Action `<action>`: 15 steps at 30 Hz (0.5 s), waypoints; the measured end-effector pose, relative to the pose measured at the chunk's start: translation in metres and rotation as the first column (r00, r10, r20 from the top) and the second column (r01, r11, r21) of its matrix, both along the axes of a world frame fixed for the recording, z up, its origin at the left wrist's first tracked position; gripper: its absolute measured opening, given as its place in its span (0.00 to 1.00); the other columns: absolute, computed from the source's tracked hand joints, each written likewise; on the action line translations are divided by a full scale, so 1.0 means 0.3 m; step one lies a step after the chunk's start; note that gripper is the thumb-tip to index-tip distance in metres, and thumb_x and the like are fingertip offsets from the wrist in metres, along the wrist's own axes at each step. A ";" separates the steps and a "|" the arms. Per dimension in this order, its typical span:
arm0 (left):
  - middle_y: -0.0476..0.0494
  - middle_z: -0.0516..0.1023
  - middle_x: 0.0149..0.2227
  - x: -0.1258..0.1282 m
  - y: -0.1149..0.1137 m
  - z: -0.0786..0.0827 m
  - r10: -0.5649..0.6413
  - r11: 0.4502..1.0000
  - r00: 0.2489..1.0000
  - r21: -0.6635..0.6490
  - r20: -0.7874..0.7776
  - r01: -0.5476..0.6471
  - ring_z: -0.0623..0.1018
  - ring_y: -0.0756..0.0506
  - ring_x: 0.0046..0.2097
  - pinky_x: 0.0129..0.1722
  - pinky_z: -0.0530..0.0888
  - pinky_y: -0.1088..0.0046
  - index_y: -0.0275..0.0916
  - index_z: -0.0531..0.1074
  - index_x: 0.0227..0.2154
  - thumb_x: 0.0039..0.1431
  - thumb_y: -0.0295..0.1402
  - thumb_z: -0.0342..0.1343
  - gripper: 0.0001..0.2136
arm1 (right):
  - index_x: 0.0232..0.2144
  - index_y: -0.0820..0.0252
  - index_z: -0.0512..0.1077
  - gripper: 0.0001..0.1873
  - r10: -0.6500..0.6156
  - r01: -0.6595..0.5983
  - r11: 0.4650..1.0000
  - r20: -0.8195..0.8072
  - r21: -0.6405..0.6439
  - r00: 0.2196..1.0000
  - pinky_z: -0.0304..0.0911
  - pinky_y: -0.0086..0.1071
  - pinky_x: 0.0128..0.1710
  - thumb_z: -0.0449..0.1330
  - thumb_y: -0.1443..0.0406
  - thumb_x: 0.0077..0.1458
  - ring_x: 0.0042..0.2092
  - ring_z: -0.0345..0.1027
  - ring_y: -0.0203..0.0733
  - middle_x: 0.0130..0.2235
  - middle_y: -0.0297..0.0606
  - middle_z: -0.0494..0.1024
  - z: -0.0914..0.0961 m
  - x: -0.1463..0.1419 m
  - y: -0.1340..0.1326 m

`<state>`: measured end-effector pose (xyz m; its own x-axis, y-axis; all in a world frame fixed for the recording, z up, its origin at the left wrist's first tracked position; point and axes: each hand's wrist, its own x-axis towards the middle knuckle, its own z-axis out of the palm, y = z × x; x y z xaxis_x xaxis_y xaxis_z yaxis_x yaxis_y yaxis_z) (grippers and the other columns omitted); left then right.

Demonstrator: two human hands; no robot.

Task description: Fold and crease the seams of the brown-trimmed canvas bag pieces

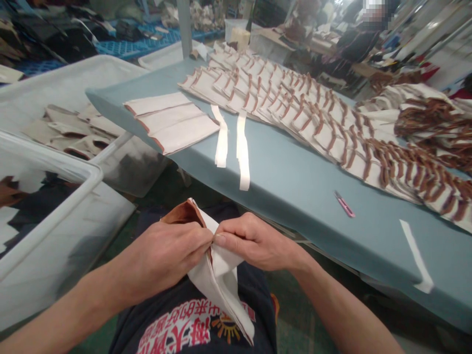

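A white fabric piece with a brown leather edge rests over my lap, below the table edge. My left hand and my right hand both pinch it where their thumbs meet near its top edge. The brown side folds up behind my left hand. A row of many similar white-and-brown pieces lies overlapped along the blue table. Three flat white pieces sit at the table's near left corner, with two white strips beside them.
A pink utility knife lies on the table to the right, and another white strip hangs near the front edge. Large white plastic bins with fabric pieces stand at my left. Another person sits at the far end.
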<state>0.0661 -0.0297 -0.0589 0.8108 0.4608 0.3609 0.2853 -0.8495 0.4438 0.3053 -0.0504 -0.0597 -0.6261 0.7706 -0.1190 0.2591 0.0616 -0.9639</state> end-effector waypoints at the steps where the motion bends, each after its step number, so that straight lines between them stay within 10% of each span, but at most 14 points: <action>1: 0.52 0.74 0.26 -0.002 -0.002 -0.009 -0.001 0.999 1.000 0.032 0.009 0.001 0.76 0.50 0.27 0.29 0.67 0.71 0.39 0.71 0.31 0.85 0.32 0.37 0.24 | 0.26 0.58 0.62 0.28 -0.001 0.000 0.999 0.006 0.035 1.000 0.47 0.29 0.28 0.57 0.49 0.74 0.27 0.51 0.31 0.25 0.26 0.59 0.000 -0.001 -0.002; 8: 0.52 0.73 0.28 -0.019 0.008 -0.054 -0.040 0.992 0.999 0.116 0.013 0.038 0.74 0.50 0.26 0.27 0.67 0.72 0.40 0.70 0.35 0.83 0.28 0.39 0.19 | 0.27 0.57 0.64 0.18 -0.047 0.030 0.977 0.078 0.213 0.996 0.47 0.30 0.28 0.53 0.63 0.72 0.26 0.53 0.31 0.24 0.27 0.63 0.002 -0.004 -0.023; 15: 0.45 0.81 0.32 -0.019 -0.002 -0.118 -0.057 0.960 0.998 0.276 0.031 0.046 0.81 0.45 0.31 0.30 0.75 0.69 0.35 0.76 0.44 0.82 0.25 0.39 0.18 | 0.25 0.59 0.66 0.30 -0.151 0.141 0.983 -0.083 -0.115 0.985 0.48 0.28 0.26 0.60 0.45 0.71 0.26 0.51 0.31 0.24 0.27 0.61 -0.058 -0.013 -0.059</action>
